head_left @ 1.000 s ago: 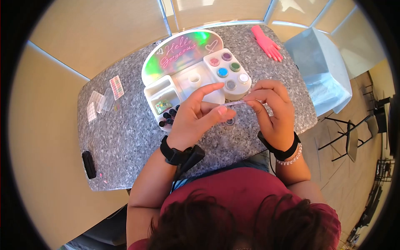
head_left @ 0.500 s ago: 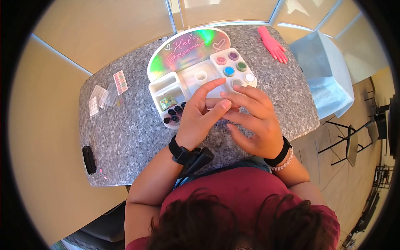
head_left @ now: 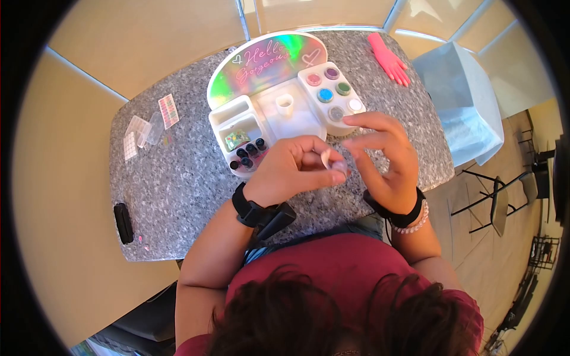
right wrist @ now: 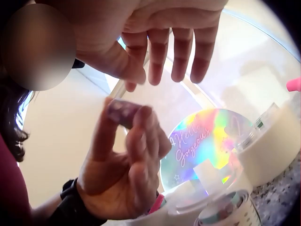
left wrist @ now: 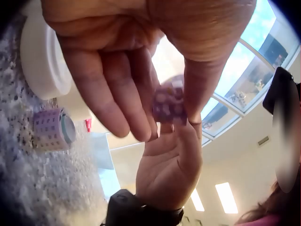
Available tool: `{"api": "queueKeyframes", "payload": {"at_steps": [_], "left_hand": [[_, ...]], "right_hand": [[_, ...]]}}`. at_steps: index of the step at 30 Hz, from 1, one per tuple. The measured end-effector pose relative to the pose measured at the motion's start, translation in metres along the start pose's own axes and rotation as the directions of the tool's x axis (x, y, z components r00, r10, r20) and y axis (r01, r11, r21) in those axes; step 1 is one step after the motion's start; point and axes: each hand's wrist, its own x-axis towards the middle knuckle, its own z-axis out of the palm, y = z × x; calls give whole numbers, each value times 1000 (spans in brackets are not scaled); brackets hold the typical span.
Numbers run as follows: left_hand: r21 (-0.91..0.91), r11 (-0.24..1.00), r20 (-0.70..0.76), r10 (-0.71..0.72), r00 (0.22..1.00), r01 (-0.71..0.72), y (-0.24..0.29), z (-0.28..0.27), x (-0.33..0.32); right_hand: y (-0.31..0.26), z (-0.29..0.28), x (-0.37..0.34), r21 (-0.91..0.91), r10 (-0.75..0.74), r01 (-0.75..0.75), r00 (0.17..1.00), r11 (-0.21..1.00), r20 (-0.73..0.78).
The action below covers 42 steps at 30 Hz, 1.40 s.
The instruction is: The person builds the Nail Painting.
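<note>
In the head view the left hand (head_left: 282, 169) pinches a small roll of purple, dotted, see-through film (head_left: 340, 167) between thumb and fingers. Its white spots show clearly in the left wrist view, where the film (left wrist: 170, 102) sits by the thumb tip. Just to the right, the right hand (head_left: 392, 155) holds nothing, its fingers extended close to the roll. From the right wrist view, these fingers (right wrist: 182, 56) hang loose above the left hand (right wrist: 124, 174). A lilac patterned roll (left wrist: 49, 129) lies on the table below; the left hand hides it in the head view.
Beyond the hands stands a white organizer (head_left: 270, 121) with a shiny sign (head_left: 267, 68), several colored jars (head_left: 325, 95) and dark-capped bottles (head_left: 246, 153). A pink practice hand (head_left: 389, 59) lies back right. Clear boxes (head_left: 139, 132), a sticker sheet (head_left: 168, 111) and a black case (head_left: 123, 223) lie left.
The film, held as a flat strip between both hands a second ago, is now rolled up in the left fingers. The right hand came over the left, then drew away to the right, letting go.
</note>
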Motion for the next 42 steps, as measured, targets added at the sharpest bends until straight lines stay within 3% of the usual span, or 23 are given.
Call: {"api": "queueKeyframes", "payload": {"at_steps": [1, 2, 4, 6, 10, 14, 21, 23, 24, 26, 28, 33, 35, 36, 38, 40, 41, 42], "left_hand": [[39, 998, 93, -57, 994, 54, 0, 1, -1], [39, 998, 96, -60, 994, 57, 1, 3, -1], [134, 989, 160, -89, 983, 68, 4, 6, -2], [126, 988, 163, -114, 980, 93, 2, 5, -1], [33, 993, 136, -114, 984, 111, 7, 1, 0], [81, 988, 117, -138, 983, 130, 15, 0, -1], [-32, 999, -59, 6, 998, -8, 6, 1, 2], [-53, 998, -92, 22, 996, -27, 3, 4, 4], [-55, 998, -153, 4, 988, -13, 4, 6, 5], [-61, 998, -217, -14, 976, 1, 1, 8, 6], [-38, 992, -149, 115, 982, -122, -10, 6, 7], [86, 975, -240, 221, 945, -205, -10, 15, 4], [125, 971, -269, 232, 935, -205, -4, 19, 2], [192, 964, -303, 237, 923, -185, -2, 19, 2], [249, 955, -343, 243, 907, -162, 0, 14, 3], [368, 928, -249, 152, 956, -52, 1, 6, 3], [359, 932, -259, 153, 954, -52, -2, 3, 2], [450, 892, -213, 156, 965, -44, -5, 1, 2]], "right_hand": [[-3, -2, 8, 95, 10, -14, 999, 995, 44], [-1, -3, 6, 93, 14, -18, 999, 996, 42], [3, -5, 1, 240, 19, -94, 955, 966, 295], [2, -5, -1, 247, 26, -106, 952, 963, 304], [6, -3, -9, 205, 109, -129, 988, 970, 105], [6, 3, -15, 235, 124, -102, 989, 967, -80], [1, 11, -10, 168, 27, -10, 995, 986, -99], [0, 11, -1, -120, -124, 116, 990, 986, -61], [-2, 15, 0, -119, -123, 116, 991, 986, -60], [-5, 23, 1, -126, -49, 40, 997, 991, -66], [-4, 26, -6, -90, 12, -18, 998, 996, -66], [0, 19, -10, 2, 143, -143, 990, 990, 18], [4, 18, -13, 225, 378, -373, 926, 900, 23], [6, 15, -14, 222, 379, -376, 925, 899, 31], [10, 7, -18, 292, 503, -530, 848, 796, 167], [12, 3, -21, 289, 545, -600, 800, 746, 253], [13, 3, -23, 283, 582, -664, 745, 692, 326], [13, 4, -23, 278, 579, -666, 742, 692, 337]]}}
